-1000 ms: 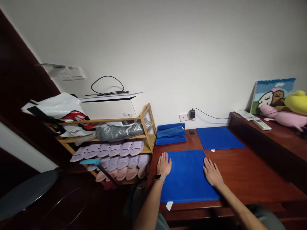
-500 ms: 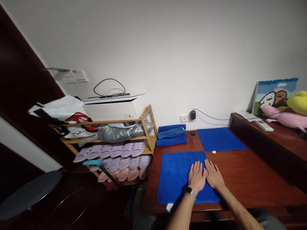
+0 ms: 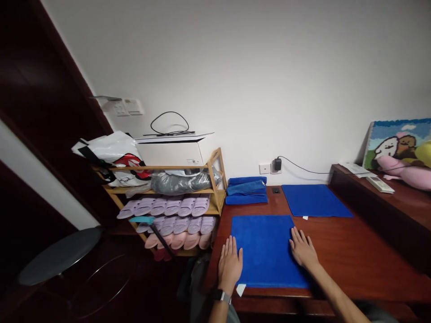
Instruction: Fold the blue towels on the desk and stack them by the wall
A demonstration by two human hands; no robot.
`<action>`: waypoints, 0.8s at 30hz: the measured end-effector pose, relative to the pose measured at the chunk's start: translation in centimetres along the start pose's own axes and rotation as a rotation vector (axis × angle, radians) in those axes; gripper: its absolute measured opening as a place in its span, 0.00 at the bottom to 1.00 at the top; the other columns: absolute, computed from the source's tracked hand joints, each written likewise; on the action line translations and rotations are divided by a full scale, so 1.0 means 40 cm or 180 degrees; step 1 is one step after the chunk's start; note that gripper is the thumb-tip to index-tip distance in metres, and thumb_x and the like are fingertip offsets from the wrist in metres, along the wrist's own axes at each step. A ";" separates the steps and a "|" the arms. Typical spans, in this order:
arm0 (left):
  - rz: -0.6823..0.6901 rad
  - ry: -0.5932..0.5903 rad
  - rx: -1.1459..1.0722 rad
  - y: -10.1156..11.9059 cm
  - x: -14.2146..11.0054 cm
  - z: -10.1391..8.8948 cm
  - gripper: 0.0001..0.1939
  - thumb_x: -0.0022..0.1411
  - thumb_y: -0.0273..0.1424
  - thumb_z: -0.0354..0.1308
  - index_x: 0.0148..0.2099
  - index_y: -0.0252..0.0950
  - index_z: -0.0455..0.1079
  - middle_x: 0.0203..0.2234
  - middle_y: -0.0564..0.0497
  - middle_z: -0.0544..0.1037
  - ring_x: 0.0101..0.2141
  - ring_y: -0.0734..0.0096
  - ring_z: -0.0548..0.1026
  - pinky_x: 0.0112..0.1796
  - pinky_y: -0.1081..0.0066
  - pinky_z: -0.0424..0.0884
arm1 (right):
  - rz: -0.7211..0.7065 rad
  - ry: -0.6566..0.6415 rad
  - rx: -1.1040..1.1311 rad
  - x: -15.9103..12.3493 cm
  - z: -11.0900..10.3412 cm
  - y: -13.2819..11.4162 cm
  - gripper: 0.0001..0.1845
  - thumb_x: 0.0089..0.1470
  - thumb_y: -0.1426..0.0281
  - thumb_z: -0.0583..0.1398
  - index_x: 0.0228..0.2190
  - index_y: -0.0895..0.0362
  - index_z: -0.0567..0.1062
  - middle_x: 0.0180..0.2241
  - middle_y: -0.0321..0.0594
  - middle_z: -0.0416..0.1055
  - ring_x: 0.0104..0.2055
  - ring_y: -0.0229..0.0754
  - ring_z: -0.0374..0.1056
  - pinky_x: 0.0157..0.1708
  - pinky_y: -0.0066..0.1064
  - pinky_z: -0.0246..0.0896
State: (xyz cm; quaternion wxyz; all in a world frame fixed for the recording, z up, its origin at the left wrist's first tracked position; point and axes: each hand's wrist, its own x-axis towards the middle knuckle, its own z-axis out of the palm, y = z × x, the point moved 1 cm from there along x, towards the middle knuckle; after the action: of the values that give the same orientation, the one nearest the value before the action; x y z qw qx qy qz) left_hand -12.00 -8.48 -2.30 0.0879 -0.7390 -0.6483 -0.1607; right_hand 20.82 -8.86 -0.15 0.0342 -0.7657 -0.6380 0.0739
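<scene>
Observed left hand (image 3: 230, 264) and right hand (image 3: 304, 249) resting palm-down at opposite side edges of flat blue cloth (image 3: 266, 251) on wooden surface (image 3: 363, 251). Noted bundled blue cloths (image 3: 247, 191) near wall (image 3: 242, 89), left of second flat cloth (image 3: 314, 200). Recorded black adapter (image 3: 278, 164) plugged into socket (image 3: 276, 171). Found purple and pink slippers (image 3: 173, 205) on wooden rack (image 3: 220, 204), below white box (image 3: 171, 154).

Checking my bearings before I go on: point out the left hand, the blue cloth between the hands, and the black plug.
Left hand (image 3: 230, 264): head view, back of the hand.
Blue cloth (image 3: 267, 253): head view, middle of its flat top.
Black plug (image 3: 278, 164): head view, front of its body.
</scene>
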 end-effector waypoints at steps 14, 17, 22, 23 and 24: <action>0.0498 0.0052 -0.0400 0.209 0.040 -0.084 0.28 0.77 0.37 0.36 0.71 0.34 0.61 0.69 0.44 0.62 0.70 0.60 0.58 0.68 0.54 0.57 | -0.0019 0.0196 0.0155 -0.083 0.015 -0.015 0.38 0.68 0.59 0.36 0.72 0.63 0.49 0.74 0.40 0.45 0.76 0.49 0.38 0.73 0.47 0.33; 0.1076 -0.0238 -0.0826 0.388 0.051 -0.077 0.29 0.78 0.39 0.34 0.73 0.36 0.58 0.70 0.47 0.61 0.70 0.64 0.56 0.69 0.56 0.55 | -0.0065 0.0172 0.0208 -0.082 0.016 -0.007 0.38 0.68 0.60 0.36 0.72 0.64 0.50 0.73 0.41 0.45 0.76 0.49 0.38 0.73 0.47 0.34; 0.1115 -0.0601 -0.1025 0.481 0.047 -0.034 0.32 0.77 0.45 0.33 0.73 0.36 0.58 0.70 0.46 0.61 0.70 0.62 0.57 0.69 0.55 0.55 | -0.0179 0.0062 0.0259 -0.083 0.017 0.009 0.37 0.67 0.62 0.35 0.72 0.63 0.49 0.74 0.38 0.44 0.76 0.45 0.38 0.73 0.43 0.33; 0.1002 -0.0572 -0.0963 0.451 0.041 -0.029 0.32 0.77 0.45 0.34 0.73 0.36 0.57 0.70 0.46 0.60 0.70 0.61 0.56 0.69 0.54 0.54 | -0.0166 0.0066 0.0263 -0.084 0.017 0.009 0.37 0.67 0.62 0.35 0.72 0.63 0.49 0.74 0.38 0.44 0.76 0.45 0.38 0.73 0.43 0.33; 0.0865 -0.0529 -0.0864 0.407 0.033 -0.025 0.32 0.77 0.45 0.35 0.73 0.36 0.57 0.70 0.46 0.59 0.70 0.60 0.56 0.69 0.53 0.54 | -0.0146 0.0075 0.0264 -0.084 0.016 0.009 0.37 0.68 0.61 0.35 0.72 0.63 0.48 0.74 0.38 0.44 0.76 0.45 0.38 0.74 0.43 0.33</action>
State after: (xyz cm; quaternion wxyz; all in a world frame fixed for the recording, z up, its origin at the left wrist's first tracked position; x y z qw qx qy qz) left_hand 4.09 -9.95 0.35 -0.0453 -0.8355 -0.5200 -0.1718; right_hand 20.48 -12.25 -0.59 0.0751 -0.7495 -0.6514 0.0905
